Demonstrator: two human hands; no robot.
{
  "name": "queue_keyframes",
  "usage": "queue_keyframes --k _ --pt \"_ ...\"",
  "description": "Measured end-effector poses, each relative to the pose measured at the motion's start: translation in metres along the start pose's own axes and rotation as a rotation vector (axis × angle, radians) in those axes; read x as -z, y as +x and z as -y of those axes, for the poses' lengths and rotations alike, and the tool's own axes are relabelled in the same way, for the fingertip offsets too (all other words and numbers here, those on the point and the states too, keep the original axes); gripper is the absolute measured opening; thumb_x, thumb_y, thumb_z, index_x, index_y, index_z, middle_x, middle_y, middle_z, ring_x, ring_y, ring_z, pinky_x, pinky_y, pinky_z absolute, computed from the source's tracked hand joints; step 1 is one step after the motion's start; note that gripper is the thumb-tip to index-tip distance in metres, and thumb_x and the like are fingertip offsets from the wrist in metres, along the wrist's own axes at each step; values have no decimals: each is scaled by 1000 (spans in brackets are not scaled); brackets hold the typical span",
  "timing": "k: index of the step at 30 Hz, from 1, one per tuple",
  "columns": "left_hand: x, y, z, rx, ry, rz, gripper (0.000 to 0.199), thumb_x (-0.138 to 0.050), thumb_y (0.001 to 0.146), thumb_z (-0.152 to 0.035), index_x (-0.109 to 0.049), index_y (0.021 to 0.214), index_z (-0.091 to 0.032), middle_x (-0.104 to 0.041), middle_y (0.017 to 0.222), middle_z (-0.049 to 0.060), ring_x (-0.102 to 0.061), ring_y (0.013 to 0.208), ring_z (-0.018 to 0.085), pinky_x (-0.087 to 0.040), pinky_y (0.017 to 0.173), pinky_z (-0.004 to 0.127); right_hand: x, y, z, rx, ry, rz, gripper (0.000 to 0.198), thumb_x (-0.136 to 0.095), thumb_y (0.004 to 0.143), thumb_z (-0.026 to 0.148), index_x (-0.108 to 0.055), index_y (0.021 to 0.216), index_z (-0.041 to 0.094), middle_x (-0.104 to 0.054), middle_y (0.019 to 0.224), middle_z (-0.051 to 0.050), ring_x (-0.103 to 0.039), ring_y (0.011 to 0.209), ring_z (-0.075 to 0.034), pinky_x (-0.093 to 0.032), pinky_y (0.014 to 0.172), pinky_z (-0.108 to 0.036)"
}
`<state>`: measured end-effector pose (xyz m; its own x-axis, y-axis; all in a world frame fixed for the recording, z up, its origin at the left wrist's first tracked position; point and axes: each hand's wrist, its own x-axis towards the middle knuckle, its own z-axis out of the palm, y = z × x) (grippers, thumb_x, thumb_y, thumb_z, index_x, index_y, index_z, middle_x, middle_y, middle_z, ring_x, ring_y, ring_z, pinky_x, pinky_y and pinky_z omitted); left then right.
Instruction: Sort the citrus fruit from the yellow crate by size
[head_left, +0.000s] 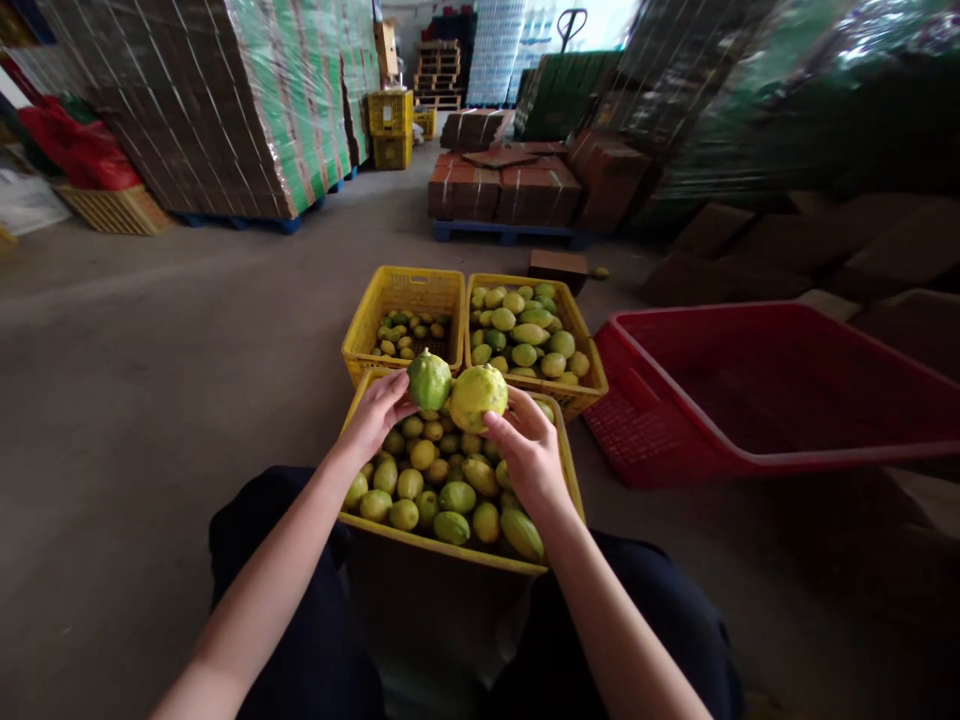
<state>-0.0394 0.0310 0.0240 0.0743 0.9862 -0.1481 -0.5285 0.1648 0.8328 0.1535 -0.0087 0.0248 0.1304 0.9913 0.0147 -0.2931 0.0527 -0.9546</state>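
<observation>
My left hand [380, 408] is closed on a green lemon [430, 380], its fingers at the fruit's left side. A larger yellow lemon [478, 398] with dark blemishes sits in the grip of my right hand [529, 445], thumb at the front. The two fruits are side by side, nearly touching, above the near yellow crate [450, 548]. Many green and yellow lemons [422, 455] fill that crate between my knees. Behind it, the back left yellow crate [360, 325] holds fewer, smaller fruits, and the back right yellow crate [592, 375] is heaped with larger ones.
A large red crate [645, 400] stands at the right, near flattened cardboard [795, 240]. Bundled cardboard [499, 190] rests on a blue pallet [487, 231] ahead. Wrapped stacks [300, 100] rise at the left, with small yellow crates [390, 115] beyond. Concrete floor [187, 350] lies around.
</observation>
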Motion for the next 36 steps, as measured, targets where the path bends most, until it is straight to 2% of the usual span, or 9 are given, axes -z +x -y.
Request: queue_keyframes --k 4,8,13,18,22,25,30,33,36 --pt "-5 1 3 62 -84 -117 10 -70 81 -25 -70 85 -16 -74 83 3 -69 75 14 -56 65 22 -2 -2 2 -103 21 43 43 -81 67 45 -70 104 25 -71 99 -2 -65 92 -23 -54 69 -31" --pt "-7 4 5 145 -87 -228 21 -56 92 -30 -70 96 -15 -75 90 7 -70 84 17 -57 68 23 -9 -8 1 -157 63 43 40 -84 65 39 -67 99 26 -69 98 0 -66 87 -18 -55 68 -26" --pt "-7 1 7 156 -47 -152 30 -57 90 -40 -68 106 -17 -75 98 7 -70 93 21 -58 72 27 -14 -10 -3 -216 135 100 36 -81 69 41 -66 97 24 -70 92 0 -66 80 -17 -56 62 -24" --pt "-11 -6 8 103 113 -144 31 -74 74 -40 -66 95 -19 -70 75 0 -64 60 14 -44 43 20 -14 -8 -7 -248 176 124 34 -77 72 45 -67 96 21 -71 87 0 -67 75 -18 -57 56 -26" --pt "-13 -6 10 228 176 -151 34 -68 75 -51 -66 78 -17 -62 55 0 -51 40 12 -32 35 23 -16 -10 -8 -325 154 151 37 -77 73 47 -67 98 22 -72 93 -2 -70 79 -22 -59 59 -32" --pt "-13 -3 15 254 101 -197 32 -66 76 -49 -66 72 -17 -62 54 1 -57 46 15 -41 42 25 -16 -10 -10 -362 152 185 41 -76 72 52 -66 98 21 -73 84 -3 -71 75 -25 -58 55 -35" --pt "-17 0 20 207 -89 -243 20 -69 73 -37 -65 74 -18 -70 70 2 -69 80 21 -55 71 28 -18 -8 -12 -393 236 152 36 -70 74 54 -64 87 21 -69 70 -2 -65 56 -19 -43 38 -26" --pt "-20 -1 18 254 -171 -155 20 -65 77 -36 -68 77 -16 -72 74 4 -69 79 20 -55 69 28 -19 -7 -11 -437 324 110 39 -70 71 55 -64 85 20 -69 68 -2 -59 47 -16 -37 33 -24" --pt "-21 -3 16 303 -276 -83 24 -57 83 -35 -71 83 -15 -72 79 7 -66 68 17 -52 55 25 -16 -3 -11 -468 391 85 40 -69 70 57 -64 84 20 -68 66 -1 -57 44 -16 -33 30 -24"
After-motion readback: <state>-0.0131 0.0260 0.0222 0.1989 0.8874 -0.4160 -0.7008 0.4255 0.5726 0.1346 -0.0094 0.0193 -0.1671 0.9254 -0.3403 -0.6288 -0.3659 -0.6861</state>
